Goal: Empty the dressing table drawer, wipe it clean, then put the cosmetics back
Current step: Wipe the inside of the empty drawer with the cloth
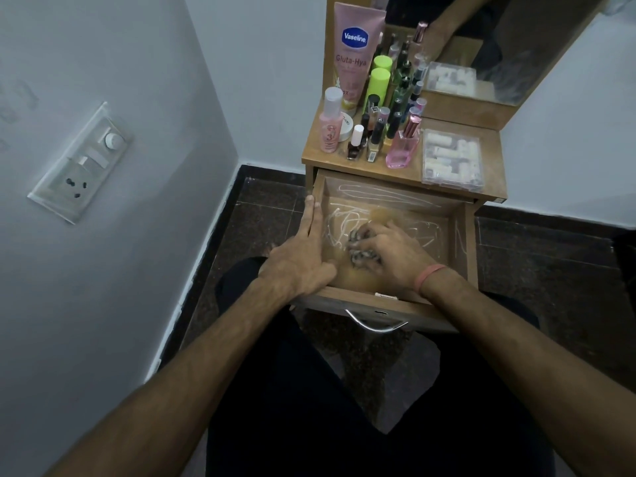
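Open drawer point(463, 232) at centre frame, pulled out from under the dressing table top point(416, 158), seen from above. The drawer holds no cosmetics; pale streaks and scribbled marks cover its floor and right wall. The right hand point(389, 251), just right of centre, has its fingers curled round a crumpled, mottled cloth point(358, 246) and presses it onto the drawer floor, so the cloth lies bunched under the fingertips and palm, with only its left edge showing. The left hand point(303, 256) lies flat with straight fingers along the drawer's left wall, apparently steadying it. The cloth looks soft, light and easily wadded; it is best held as a ball in the curled fingers, with the palm pressing down. The wiping step appears to be under way, with marks left toward the back. The cosmetics stand crowded on the table top, upper centre: a tall pink tube point(356, 53), a green bottle point(378, 86), a pink perfume bottle point(401, 151) and a clear plastic box point(452, 160). The glass bottles are probably fragile and smooth, so each should be gripped round its body.
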`<state>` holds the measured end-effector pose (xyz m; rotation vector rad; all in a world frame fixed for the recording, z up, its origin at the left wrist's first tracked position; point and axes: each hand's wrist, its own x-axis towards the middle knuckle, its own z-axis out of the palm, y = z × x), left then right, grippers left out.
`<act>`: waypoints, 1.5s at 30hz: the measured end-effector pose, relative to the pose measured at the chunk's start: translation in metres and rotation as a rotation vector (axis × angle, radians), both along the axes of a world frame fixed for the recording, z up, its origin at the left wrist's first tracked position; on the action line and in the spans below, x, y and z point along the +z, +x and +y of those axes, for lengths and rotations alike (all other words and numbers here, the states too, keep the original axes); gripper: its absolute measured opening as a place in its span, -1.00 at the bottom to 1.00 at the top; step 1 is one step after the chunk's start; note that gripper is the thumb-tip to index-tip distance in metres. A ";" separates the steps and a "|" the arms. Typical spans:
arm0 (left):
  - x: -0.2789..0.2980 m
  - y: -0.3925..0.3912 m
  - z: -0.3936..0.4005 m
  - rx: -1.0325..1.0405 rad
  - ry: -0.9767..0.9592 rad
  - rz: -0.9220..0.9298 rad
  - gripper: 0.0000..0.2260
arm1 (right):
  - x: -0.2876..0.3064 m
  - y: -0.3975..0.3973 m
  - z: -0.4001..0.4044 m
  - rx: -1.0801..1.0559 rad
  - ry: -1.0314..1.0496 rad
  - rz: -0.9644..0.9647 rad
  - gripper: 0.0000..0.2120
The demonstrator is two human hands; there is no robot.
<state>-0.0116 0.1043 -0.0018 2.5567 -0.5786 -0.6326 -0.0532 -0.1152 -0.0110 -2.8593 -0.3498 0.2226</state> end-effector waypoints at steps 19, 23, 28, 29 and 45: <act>0.003 -0.001 0.003 0.004 0.003 0.025 0.08 | 0.011 -0.008 0.011 0.106 -0.007 0.027 -0.55; 0.001 0.000 0.002 0.000 0.017 0.005 0.07 | 0.009 0.010 0.016 -0.008 -0.068 -0.117 -0.53; 0.001 -0.001 0.002 0.003 -0.015 0.022 0.04 | 0.010 0.004 0.043 0.077 0.059 0.029 -0.62; 0.002 -0.001 0.003 -0.001 -0.015 0.023 0.04 | 0.014 0.003 0.040 0.117 0.050 0.042 -0.59; 0.000 0.000 0.003 0.024 -0.039 0.048 -0.09 | 0.011 0.032 0.039 -0.010 -0.080 -0.141 -0.56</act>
